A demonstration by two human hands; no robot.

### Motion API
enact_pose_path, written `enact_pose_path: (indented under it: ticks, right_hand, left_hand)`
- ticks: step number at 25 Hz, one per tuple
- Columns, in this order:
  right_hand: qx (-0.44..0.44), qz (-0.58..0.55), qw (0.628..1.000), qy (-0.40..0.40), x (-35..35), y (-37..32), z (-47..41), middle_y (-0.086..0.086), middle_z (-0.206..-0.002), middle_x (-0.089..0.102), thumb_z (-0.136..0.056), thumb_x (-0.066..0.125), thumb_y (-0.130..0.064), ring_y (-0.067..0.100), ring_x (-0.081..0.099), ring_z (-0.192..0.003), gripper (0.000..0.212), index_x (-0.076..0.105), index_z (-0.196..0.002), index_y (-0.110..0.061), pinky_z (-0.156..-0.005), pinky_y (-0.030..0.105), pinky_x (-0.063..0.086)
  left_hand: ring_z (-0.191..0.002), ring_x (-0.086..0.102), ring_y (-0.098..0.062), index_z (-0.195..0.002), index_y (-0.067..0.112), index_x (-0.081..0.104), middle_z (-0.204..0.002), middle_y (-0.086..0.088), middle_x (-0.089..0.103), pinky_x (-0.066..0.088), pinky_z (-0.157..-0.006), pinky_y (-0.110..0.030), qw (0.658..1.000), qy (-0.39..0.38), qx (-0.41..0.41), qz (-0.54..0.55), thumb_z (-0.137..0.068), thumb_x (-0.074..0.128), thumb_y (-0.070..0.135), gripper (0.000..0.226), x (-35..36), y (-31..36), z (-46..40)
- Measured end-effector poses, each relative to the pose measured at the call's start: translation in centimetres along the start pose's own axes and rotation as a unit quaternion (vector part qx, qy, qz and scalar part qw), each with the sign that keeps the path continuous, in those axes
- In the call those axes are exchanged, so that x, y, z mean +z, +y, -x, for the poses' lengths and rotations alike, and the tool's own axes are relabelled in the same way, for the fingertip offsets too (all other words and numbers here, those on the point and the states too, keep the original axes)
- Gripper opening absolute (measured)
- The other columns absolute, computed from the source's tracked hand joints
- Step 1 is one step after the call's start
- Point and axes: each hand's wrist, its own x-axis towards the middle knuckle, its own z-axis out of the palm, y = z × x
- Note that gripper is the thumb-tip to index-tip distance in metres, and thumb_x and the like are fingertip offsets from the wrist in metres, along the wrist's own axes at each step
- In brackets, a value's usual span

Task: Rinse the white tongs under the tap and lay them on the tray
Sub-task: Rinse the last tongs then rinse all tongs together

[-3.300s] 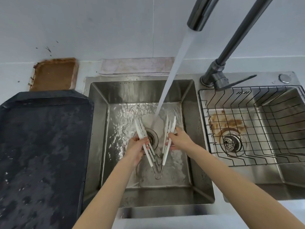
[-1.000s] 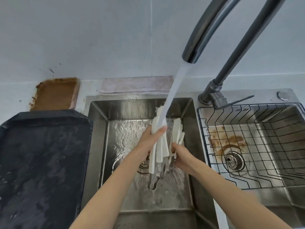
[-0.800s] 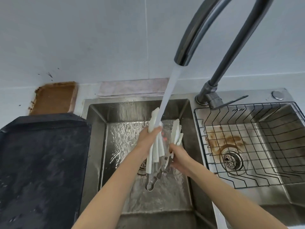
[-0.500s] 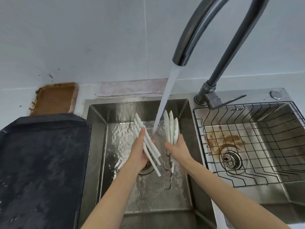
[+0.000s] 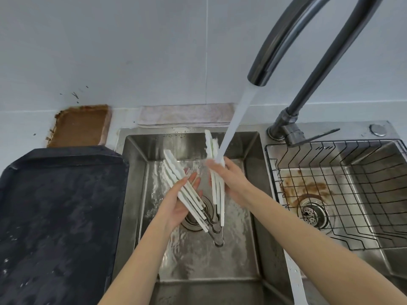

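Over sink (image 5: pixel 141 150), hands' grip splays white tongs (image 5: pixel 187 194).

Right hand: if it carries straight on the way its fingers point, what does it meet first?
The right hand points up and left, toward the sink's back wall. First in line looks like the water stream, already falling on its fingertips; the wall is beyond. Depth is unclear.

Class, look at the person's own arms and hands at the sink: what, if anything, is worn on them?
Nothing shows on either. The left hand and right hand are bare: no gloves, rings, watch or bracelet. Both forearms are uncovered to the picture's lower edge, with no sleeve in view.
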Motion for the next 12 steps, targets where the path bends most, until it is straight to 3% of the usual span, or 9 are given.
enact_pose_path:
  ticks: [3, 6, 9, 12]
  right_hand:
    - [0.011, 0.041, 0.999, 0.009, 0.0, 0.3, -0.2, -0.005, -0.078, 0.062, -0.083, 0.064, -0.032, 0.012, 0.061, -0.073, 0.025, 0.057, -0.103, -0.017, -0.072, 0.029, 0.051]
    - [-0.015, 0.082, 0.996, 0.044, -0.6, 1.5, 0.2, -0.006, -0.069, 0.061, -0.08, 0.067, -0.031, 0.012, 0.06, -0.067, 0.01, 0.061, -0.081, -0.023, -0.069, 0.028, 0.051]
    - [-0.01, 0.053, 0.995, 0.087, -1.6, 2.0, 0.7, -0.006, -0.069, 0.065, -0.077, 0.072, -0.027, 0.009, 0.064, -0.066, 0.013, 0.059, -0.073, -0.027, -0.07, 0.026, 0.055]
    - [0.011, 0.026, 0.994, 0.109, -2.8, 2.3, 0.8, 0.005, -0.078, 0.064, -0.078, 0.067, -0.012, 0.019, 0.063, -0.079, 0.016, 0.058, -0.07, -0.022, -0.078, 0.037, 0.054]
  left_hand:
    - [-0.106, 0.058, -0.013, -0.107, 0.024, 0.061, -0.105, 0.003, 0.07, 0.045, -0.09, -0.033, 1.0, -0.007, -0.001, -0.018, -0.094, 0.048, 0.02, 0.019, -0.4, -0.2, 0.0]
    - [-0.102, 0.061, -0.01, -0.101, 0.025, 0.062, -0.095, 0.008, 0.074, 0.046, -0.078, -0.028, 0.995, -0.008, 0.007, -0.102, -0.09, 0.052, 0.026, 0.016, 0.0, -0.6, -0.2]
    - [-0.099, 0.062, -0.01, -0.097, 0.02, 0.062, -0.098, 0.003, 0.069, 0.048, -0.077, -0.028, 0.989, 0.008, 0.025, -0.148, -0.087, 0.057, 0.027, 0.013, 0.5, -1.1, -0.4]
    - [-0.091, 0.066, -0.011, -0.097, 0.015, 0.062, -0.092, 0.001, 0.069, 0.052, -0.075, -0.024, 0.978, 0.005, 0.052, -0.204, -0.087, 0.059, 0.02, 0.012, 1.2, -1.2, -0.6]
